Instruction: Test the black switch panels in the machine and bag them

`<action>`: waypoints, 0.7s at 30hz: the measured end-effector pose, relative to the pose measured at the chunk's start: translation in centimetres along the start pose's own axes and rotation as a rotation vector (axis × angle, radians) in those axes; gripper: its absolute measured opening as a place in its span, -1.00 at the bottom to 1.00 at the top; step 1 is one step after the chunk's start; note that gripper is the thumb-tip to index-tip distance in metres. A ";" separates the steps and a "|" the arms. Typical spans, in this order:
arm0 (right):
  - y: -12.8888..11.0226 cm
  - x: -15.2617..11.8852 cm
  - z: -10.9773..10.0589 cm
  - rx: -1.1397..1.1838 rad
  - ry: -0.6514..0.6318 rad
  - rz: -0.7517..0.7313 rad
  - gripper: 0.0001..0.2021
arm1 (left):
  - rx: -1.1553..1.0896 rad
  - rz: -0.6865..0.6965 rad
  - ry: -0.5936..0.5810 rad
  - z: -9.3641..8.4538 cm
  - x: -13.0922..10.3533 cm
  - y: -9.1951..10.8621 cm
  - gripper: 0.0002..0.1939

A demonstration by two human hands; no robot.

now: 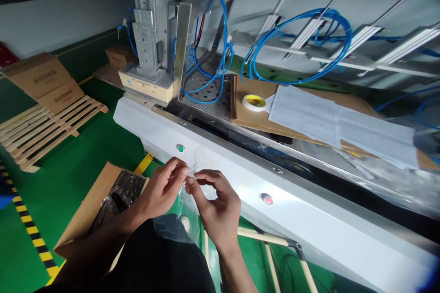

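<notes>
Head view: by the white machine housing (237, 171), a clear plastic bag (191, 208) hangs from the fingertips, above the lap. It should handle light, limp, slippery and easily torn; a gathered fold seems the best hold. The right hand (220, 208) and left hand (161, 192) each have a thumb-and-finger grip pinched nearly closed on its film.

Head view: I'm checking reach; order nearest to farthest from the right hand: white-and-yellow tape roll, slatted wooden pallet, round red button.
1. Red button, right of the right hand, on the white panel.
2. Tape roll, beyond the panel, on brown cardboard.
3. Wooden pallet, far left, on green floor.
</notes>
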State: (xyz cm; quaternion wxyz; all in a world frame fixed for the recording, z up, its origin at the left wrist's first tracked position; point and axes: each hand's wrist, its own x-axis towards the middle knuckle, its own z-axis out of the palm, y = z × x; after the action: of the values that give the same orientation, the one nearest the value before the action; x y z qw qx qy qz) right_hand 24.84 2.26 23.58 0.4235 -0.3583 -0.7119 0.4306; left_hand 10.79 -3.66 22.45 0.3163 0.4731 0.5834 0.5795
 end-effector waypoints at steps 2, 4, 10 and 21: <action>-0.2 0.1 -0.1 -0.009 0.000 -0.029 -0.84 | -0.016 -0.010 -0.013 -0.1 0.0 0.0 -0.66; -0.2 0.2 -0.3 0.002 -0.009 -0.048 -0.82 | -0.042 -0.032 -0.031 -0.3 0.0 0.1 -0.63; 0.0 0.0 0.0 0.120 -0.030 0.118 -0.77 | -0.085 -0.050 -0.079 -0.4 0.0 -0.2 -0.65; 2.0 0.0 -0.3 0.391 -0.136 0.189 -0.77 | -0.218 -0.041 -0.135 0.3 -0.3 -1.5 -0.69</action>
State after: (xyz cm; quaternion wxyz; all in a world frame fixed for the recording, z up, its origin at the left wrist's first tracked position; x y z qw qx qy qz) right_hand 25.40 3.13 21.80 0.3935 -0.3047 -0.6052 0.6214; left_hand 10.86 -3.69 20.86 0.4159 0.4619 0.5039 0.5997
